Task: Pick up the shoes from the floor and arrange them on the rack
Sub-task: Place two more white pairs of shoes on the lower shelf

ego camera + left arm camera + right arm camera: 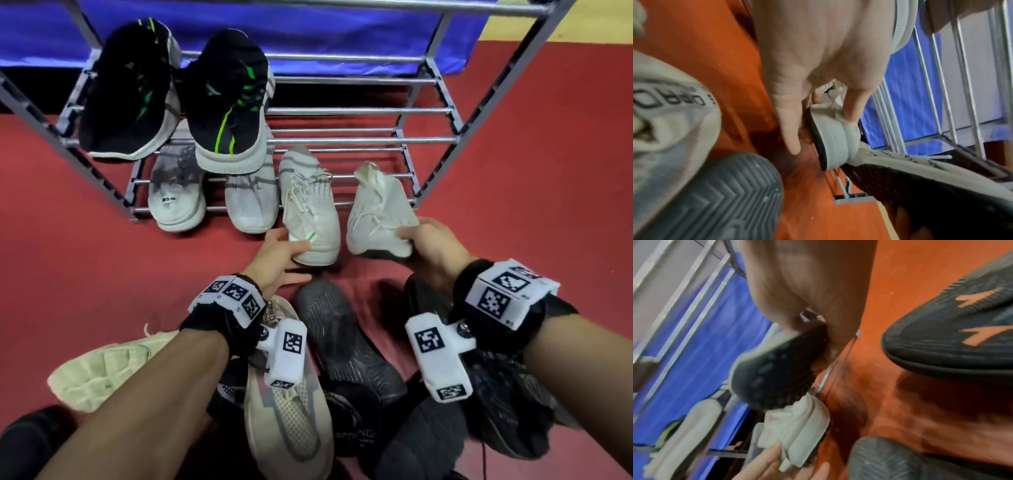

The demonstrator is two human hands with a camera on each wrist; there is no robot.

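Observation:
Two white lace-up shoes are at the right of the grey metal rack's lower shelf [373, 176]. My left hand [291, 245] grips the near end of the left white shoe [308, 202], thumb on top and fingers beneath; the wrist view shows the same hold by the left hand [822, 123] on the shoe's near end [834, 138]. My right hand [411, 240] grips the near end of the right white shoe [380, 209], which is tilted, its dark sole [777, 369] showing. Both shoes point into the rack.
Two black-and-green sneakers [178, 99] sit on the upper shelf, two grey-white shoes [212, 202] below them. On the red floor near me lie a cream shoe sole-up [99, 373], a cream mesh shoe [287, 411], a grey-soled shoe [346, 342] and black shoes [500, 411].

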